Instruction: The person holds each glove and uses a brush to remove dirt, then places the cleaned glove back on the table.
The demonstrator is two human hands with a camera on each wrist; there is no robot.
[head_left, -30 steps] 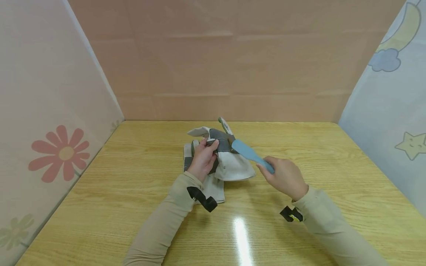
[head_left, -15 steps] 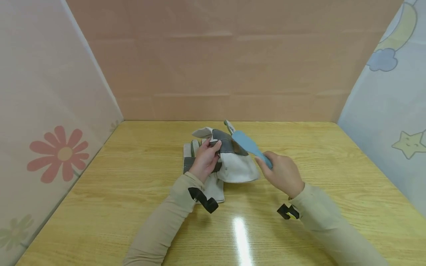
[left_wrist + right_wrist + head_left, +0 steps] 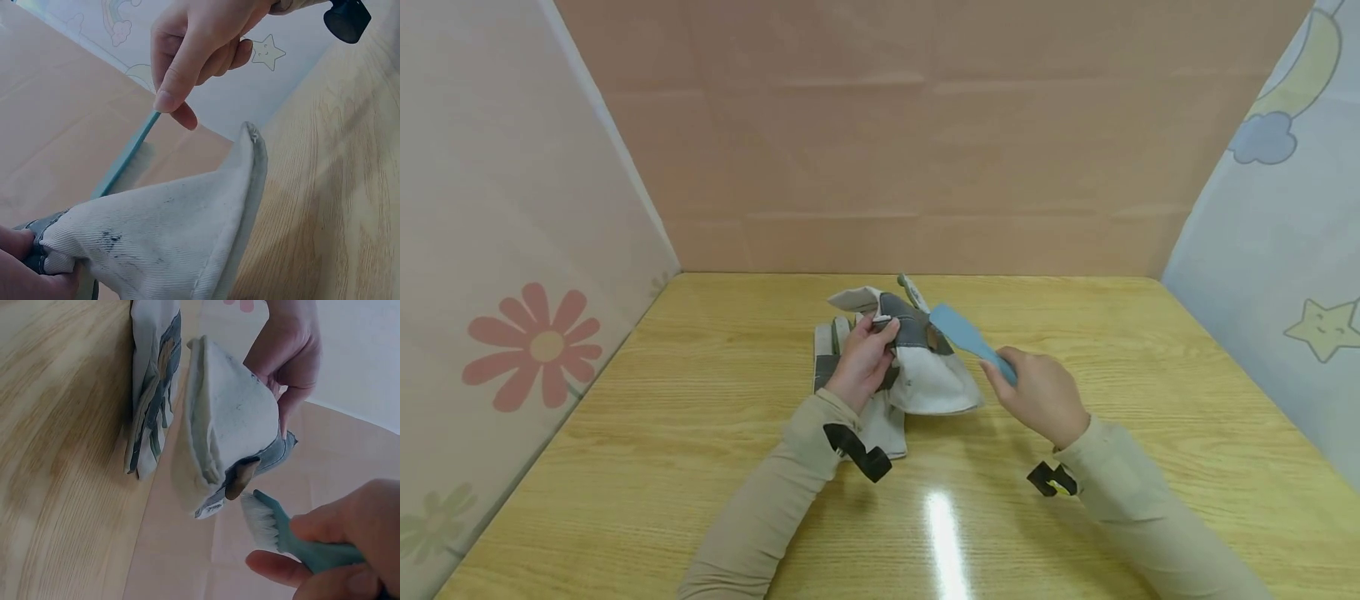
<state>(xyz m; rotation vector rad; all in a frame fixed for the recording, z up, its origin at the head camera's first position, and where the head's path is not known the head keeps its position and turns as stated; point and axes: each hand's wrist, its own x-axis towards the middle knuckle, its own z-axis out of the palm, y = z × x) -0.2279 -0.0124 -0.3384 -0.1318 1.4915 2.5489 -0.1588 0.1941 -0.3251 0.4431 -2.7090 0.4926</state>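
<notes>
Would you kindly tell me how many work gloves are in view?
2: the left hand grips one work glove, and the other work glove lies on the table below, partly covered. Any beneath it would be hidden.

Glove (image 3: 883,429) on table (image 3: 625,433); held glove (image 3: 931,382) above it; brush (image 3: 958,329) at held glove's right.

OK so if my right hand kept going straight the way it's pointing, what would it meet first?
Your right hand leads with the blue brush, which would likely meet the raised glove in your left hand first; whether the bristles touch it is unclear.
</notes>
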